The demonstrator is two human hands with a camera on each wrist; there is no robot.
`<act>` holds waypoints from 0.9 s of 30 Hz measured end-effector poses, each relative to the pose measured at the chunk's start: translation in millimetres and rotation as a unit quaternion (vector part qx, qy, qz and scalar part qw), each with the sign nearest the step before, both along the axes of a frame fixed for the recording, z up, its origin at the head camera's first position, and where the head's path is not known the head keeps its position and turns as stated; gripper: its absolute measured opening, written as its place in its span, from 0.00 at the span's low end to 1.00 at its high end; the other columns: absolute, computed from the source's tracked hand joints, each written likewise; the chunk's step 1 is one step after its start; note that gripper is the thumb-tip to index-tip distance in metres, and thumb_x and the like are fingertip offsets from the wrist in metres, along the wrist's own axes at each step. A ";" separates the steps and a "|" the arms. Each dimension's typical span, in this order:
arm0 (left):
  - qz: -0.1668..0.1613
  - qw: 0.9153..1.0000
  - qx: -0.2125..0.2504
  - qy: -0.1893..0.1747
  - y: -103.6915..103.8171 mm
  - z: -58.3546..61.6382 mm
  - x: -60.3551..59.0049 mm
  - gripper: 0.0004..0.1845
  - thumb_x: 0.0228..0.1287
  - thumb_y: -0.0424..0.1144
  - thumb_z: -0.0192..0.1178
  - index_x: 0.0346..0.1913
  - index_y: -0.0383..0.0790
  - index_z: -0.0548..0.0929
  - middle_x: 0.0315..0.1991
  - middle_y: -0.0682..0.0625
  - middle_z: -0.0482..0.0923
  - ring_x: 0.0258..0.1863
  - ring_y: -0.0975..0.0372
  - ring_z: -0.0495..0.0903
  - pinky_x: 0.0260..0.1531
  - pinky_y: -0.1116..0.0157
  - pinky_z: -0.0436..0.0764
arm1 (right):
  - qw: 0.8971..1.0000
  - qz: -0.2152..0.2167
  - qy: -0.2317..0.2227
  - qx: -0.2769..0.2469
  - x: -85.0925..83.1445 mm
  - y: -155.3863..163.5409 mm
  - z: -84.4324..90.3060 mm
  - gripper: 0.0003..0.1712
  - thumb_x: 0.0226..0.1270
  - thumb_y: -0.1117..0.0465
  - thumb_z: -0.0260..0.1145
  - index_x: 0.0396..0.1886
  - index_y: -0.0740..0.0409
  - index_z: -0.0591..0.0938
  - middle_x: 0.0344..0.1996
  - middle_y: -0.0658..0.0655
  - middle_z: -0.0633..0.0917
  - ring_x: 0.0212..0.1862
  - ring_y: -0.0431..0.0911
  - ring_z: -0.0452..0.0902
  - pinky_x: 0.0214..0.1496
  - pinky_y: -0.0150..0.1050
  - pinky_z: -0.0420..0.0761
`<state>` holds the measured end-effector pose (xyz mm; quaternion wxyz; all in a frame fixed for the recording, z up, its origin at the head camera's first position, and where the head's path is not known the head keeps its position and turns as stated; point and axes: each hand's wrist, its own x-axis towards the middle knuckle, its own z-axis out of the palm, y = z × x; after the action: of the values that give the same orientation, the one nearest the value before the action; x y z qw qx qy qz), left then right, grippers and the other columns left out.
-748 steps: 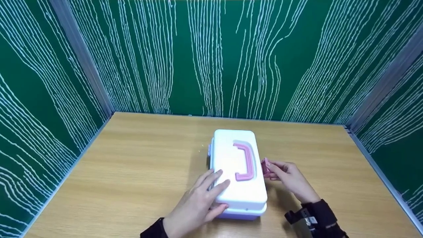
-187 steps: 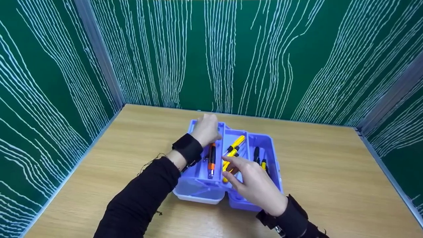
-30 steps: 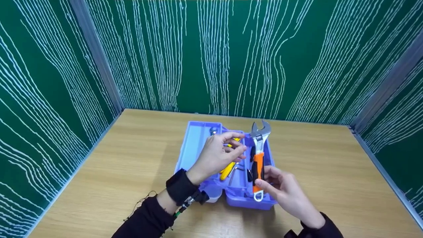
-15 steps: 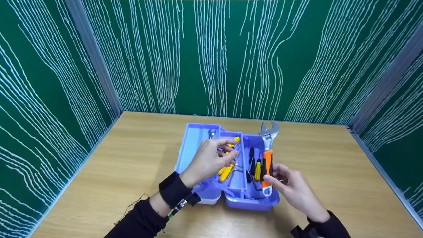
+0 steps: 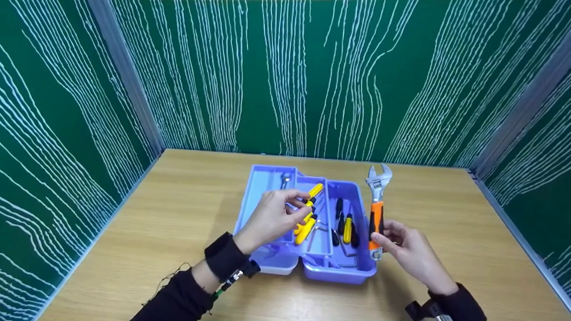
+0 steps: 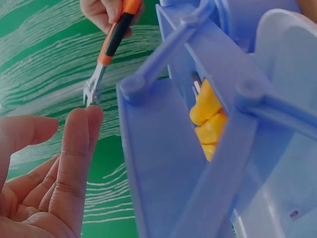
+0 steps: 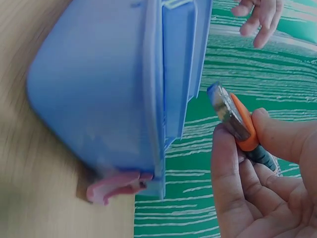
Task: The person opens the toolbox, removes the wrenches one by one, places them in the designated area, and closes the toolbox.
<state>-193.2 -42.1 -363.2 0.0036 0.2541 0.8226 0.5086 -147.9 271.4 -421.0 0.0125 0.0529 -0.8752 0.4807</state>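
- Adjustable wrench with silver metal head and orange-and-black grip (image 5: 376, 218): I log it just right of the toolbox, head pointing far.
- Right hand (image 5: 415, 252): thumb and fingers pinch the grip's near end, presumably leaving the head free.
- Left hand (image 5: 267, 218): thumb and fingers parted, loosely bent, holding nothing; near the trays.
- Purple plastic toolbox (image 5: 339, 277): on the brown wood-grain table (image 5: 187, 200), trays fanned left, I judge for reaching every compartment.
- Silver metal tool (image 5: 285, 178): left tray, far end, partly hidden.
- Yellow-handled tools with black collars (image 5: 305, 232): middle tray, lying slantwise.
- Black-handled tools (image 5: 339, 206): right bay, probably grouped for storage.
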 end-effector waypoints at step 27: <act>0.018 0.999 -0.042 -0.008 -19.9 -7.1 1.9 0.17 0.67 0.41 0.67 0.56 0.41 0.85 0.41 0.47 0.89 0.28 0.60 0.87 0.26 0.70 0.86 | 0.998 -0.035 -0.043 0.028 -15.7 52.2 -35.8 0.27 0.72 0.51 0.66 0.56 0.70 0.78 0.40 0.59 0.88 0.38 0.37 0.85 0.42 0.29 0.86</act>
<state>-191.3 -62.1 -370.3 0.0119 0.2350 0.8474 0.4760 -163.6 323.6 -456.8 -0.0104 0.0019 -0.8894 0.4570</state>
